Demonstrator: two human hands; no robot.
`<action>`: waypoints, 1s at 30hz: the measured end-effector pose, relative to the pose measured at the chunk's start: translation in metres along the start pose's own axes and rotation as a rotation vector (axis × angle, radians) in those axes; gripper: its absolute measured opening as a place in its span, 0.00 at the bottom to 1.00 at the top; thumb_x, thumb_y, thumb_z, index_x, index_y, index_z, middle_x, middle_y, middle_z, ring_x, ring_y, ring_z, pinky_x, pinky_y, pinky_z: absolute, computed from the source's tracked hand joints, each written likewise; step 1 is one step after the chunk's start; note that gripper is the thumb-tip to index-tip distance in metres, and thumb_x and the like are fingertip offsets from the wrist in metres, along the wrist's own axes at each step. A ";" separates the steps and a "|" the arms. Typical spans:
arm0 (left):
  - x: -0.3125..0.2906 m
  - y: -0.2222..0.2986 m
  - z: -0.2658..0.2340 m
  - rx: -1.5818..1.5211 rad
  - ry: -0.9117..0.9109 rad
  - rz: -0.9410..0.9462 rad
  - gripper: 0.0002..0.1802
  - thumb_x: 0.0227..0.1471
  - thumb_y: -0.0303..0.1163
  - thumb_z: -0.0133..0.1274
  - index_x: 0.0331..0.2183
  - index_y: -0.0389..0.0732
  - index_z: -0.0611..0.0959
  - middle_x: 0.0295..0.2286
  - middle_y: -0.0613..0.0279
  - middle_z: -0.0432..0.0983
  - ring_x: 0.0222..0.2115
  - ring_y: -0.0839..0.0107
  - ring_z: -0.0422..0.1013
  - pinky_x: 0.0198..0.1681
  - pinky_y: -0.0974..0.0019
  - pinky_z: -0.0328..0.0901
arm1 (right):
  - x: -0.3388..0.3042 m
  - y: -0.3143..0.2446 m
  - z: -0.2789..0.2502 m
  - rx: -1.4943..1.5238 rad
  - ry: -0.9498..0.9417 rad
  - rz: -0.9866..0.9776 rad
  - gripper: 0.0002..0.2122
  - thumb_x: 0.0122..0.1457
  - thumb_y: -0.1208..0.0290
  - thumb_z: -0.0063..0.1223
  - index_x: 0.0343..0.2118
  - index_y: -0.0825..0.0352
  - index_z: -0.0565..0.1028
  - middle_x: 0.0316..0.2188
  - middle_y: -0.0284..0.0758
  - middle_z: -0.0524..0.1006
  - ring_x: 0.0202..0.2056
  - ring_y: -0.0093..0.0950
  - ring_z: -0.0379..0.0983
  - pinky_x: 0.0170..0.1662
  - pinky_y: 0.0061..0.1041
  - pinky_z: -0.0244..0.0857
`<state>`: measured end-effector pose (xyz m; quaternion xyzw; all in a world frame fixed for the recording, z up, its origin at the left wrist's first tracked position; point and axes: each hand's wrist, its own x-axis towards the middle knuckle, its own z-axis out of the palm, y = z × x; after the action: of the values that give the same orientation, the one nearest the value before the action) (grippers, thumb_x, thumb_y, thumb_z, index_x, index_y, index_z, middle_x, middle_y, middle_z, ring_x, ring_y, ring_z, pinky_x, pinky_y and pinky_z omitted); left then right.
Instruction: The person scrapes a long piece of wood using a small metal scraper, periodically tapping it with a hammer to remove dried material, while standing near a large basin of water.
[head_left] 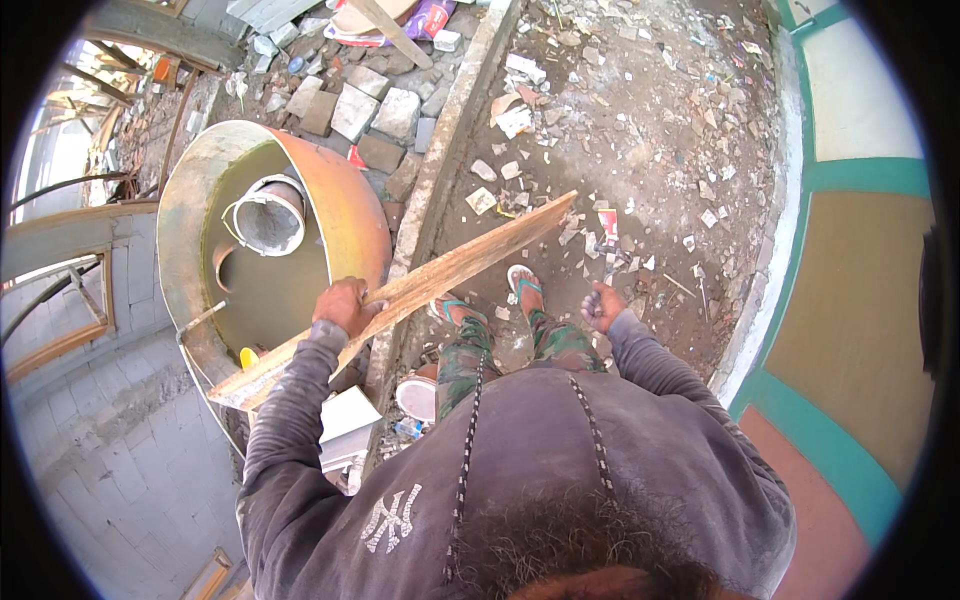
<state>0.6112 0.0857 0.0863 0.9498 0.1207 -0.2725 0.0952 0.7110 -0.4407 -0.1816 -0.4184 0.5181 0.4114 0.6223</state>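
Plank in your left hand, over the drum's rim.
Your left hand clamps the plank near its middle; both ends jut past the grip. Your right hand is fisted on a small tool above the rubble, beside the drum.

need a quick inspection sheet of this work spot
surface: dirt ground strewn with rubble and broken tile bits
job's things: long wooden plank, slanting from lower left to upper right; small dark tool, kind unclear
clutter: orange drum on its side with a grey pipe inside; stone blocks; white tub
grippers: left hand grips the plank; right hand closed on the tool
cables: nothing seen
surroundings: concrete curb; green-trimmed wall; block wall
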 end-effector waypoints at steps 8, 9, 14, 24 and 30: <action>-0.049 0.045 0.019 -0.420 0.738 0.092 0.28 0.42 0.48 0.72 0.18 0.40 0.72 0.19 0.55 0.69 0.22 0.53 0.68 0.28 0.52 0.63 | -0.149 -0.113 0.236 0.228 -0.507 -0.361 0.24 0.68 0.46 0.46 0.58 0.57 0.64 0.57 0.43 0.73 0.60 0.45 0.68 0.63 0.60 0.55; -0.041 0.049 0.032 -0.342 0.779 0.136 0.29 0.43 0.51 0.72 0.19 0.40 0.72 0.20 0.55 0.69 0.23 0.53 0.68 0.29 0.52 0.63 | -0.186 -0.121 0.260 0.216 -0.596 -0.413 0.23 0.69 0.46 0.46 0.58 0.57 0.65 0.58 0.43 0.72 0.60 0.44 0.68 0.63 0.59 0.56; -0.013 0.062 0.074 -0.248 0.814 -0.002 0.27 0.45 0.55 0.68 0.24 0.41 0.79 0.25 0.56 0.73 0.29 0.53 0.72 0.33 0.53 0.66 | -0.231 -0.121 0.381 0.137 -1.013 -0.677 0.21 0.70 0.53 0.45 0.57 0.62 0.70 0.57 0.36 0.74 0.57 0.35 0.72 0.61 0.40 0.65; -0.109 -0.015 -0.080 -1.253 1.305 0.039 0.39 0.57 0.63 0.56 0.49 0.33 0.81 0.36 0.64 0.78 0.36 0.73 0.73 0.44 0.63 0.69 | -0.228 0.002 0.447 -0.328 -0.588 -1.281 0.29 0.69 0.52 0.50 0.59 0.76 0.67 0.52 0.41 0.74 0.50 0.27 0.68 0.56 0.30 0.61; -0.201 -0.021 -0.166 -0.542 1.052 -0.228 0.36 0.58 0.63 0.54 0.46 0.36 0.85 0.29 0.68 0.73 0.30 0.76 0.69 0.38 0.67 0.66 | -0.170 0.055 0.408 -0.702 -0.645 -1.284 0.21 0.69 0.57 0.52 0.48 0.76 0.73 0.40 0.39 0.78 0.41 0.28 0.71 0.48 0.30 0.66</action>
<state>0.5218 0.1108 0.3313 0.8801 0.3178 0.2659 0.2317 0.7601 -0.0508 0.0273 -0.6668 -0.1895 0.2126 0.6887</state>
